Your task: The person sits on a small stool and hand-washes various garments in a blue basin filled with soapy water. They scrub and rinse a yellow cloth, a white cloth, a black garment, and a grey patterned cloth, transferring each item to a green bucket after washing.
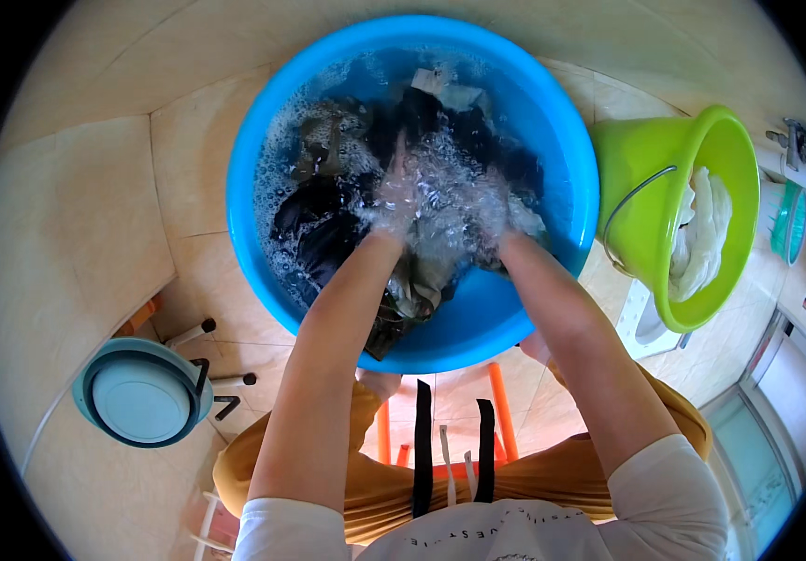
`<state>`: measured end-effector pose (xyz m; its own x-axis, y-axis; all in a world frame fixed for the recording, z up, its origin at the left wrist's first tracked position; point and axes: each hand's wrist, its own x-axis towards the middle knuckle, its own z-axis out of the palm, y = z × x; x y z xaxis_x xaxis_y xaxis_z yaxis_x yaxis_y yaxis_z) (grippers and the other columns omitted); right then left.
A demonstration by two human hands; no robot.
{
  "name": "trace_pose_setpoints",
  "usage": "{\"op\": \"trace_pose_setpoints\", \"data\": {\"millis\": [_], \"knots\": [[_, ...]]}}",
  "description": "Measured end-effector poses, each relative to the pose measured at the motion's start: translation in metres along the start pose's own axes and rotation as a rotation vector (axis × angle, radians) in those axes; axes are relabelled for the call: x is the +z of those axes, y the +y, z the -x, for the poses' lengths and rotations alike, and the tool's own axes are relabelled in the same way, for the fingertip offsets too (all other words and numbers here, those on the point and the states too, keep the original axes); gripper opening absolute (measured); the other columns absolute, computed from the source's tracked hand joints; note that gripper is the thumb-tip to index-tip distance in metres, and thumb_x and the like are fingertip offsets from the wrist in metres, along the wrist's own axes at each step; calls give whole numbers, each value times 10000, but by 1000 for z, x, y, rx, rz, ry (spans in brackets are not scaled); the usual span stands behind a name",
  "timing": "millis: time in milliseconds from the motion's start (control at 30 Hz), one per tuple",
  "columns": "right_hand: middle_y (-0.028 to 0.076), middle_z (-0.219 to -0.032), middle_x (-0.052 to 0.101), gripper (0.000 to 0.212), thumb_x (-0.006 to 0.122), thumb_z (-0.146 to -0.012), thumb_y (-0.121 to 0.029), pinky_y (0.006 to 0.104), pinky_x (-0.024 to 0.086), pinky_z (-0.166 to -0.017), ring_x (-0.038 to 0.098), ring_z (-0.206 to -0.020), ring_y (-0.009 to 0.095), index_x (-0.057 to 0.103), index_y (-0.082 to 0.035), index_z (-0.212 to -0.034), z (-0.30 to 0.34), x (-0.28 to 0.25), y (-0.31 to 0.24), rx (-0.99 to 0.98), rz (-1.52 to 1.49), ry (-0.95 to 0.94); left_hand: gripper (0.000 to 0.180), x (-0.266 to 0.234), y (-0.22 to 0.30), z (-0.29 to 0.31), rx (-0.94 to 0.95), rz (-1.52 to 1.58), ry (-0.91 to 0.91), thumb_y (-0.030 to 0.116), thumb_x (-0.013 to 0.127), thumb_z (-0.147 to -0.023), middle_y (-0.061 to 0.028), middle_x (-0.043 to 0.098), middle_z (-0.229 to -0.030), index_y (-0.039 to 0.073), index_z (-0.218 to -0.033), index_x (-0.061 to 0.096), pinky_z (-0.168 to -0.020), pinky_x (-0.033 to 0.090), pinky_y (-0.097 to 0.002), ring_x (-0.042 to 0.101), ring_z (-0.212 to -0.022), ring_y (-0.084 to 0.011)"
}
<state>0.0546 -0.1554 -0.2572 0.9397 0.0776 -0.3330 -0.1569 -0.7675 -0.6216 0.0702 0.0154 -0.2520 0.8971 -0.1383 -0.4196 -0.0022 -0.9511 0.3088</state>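
Note:
A round blue basin (243, 201) stands before me, holding sudsy water and a heap of wet clothes. My left hand (394, 199) is in the water over the middle of the heap, beside a black garment (321, 220). My right hand (496, 213) is sunk to the wrist a little to the right, next to a pale grey-green cloth (431, 280). Splashing and bubbles between the hands blur their fingers, so any grip is hidden. An olive garment (322, 140) floats at the left, and a whitish piece (459, 96) lies at the far side.
Right of the basin, a lime-green bucket (627, 168) leans with white cloth (705, 234) inside. A grey-blue collapsible basin (141, 402) is at lower left. An orange stool (504, 411) shows below me. Tiled walls stand behind, and a turquoise container (789, 222) sits at far right.

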Motion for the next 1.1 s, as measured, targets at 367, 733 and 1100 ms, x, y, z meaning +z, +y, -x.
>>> {"op": "trace_pose_setpoints", "data": {"millis": [367, 733, 1100], "knots": [[126, -990, 672, 206, 645, -826, -86, 408, 517, -816, 644, -928, 326, 695, -113, -1024, 29, -117, -96, -212, -90, 343, 286, -134, 36, 62, 38, 470, 270, 256, 580, -909, -181, 628, -1163, 103, -1134, 667, -907, 479, -413, 599, -1045, -370], [143, -957, 701, 180, 648, -841, -57, 299, 497, -794, 680, -875, 250, 677, -14, -1013, 100, -282, -255, -578, -431, 559, 271, -344, 110, 146, 227, 1217, 440, 170, 609, -926, -55, 643, -981, 13, -1145, 645, -595, 563, -266, 627, -841, -138], [82, -1060, 645, 266, 555, -869, 25, 245, 451, -890, 595, -976, 138, 601, 67, -1128, 128, -383, -343, -831, -888, 458, 185, -455, 165, 203, 568, 1510, 490, 141, 585, -921, -45, 626, -951, 31, -1070, 600, -684, 560, -287, 629, -815, -148]]}}
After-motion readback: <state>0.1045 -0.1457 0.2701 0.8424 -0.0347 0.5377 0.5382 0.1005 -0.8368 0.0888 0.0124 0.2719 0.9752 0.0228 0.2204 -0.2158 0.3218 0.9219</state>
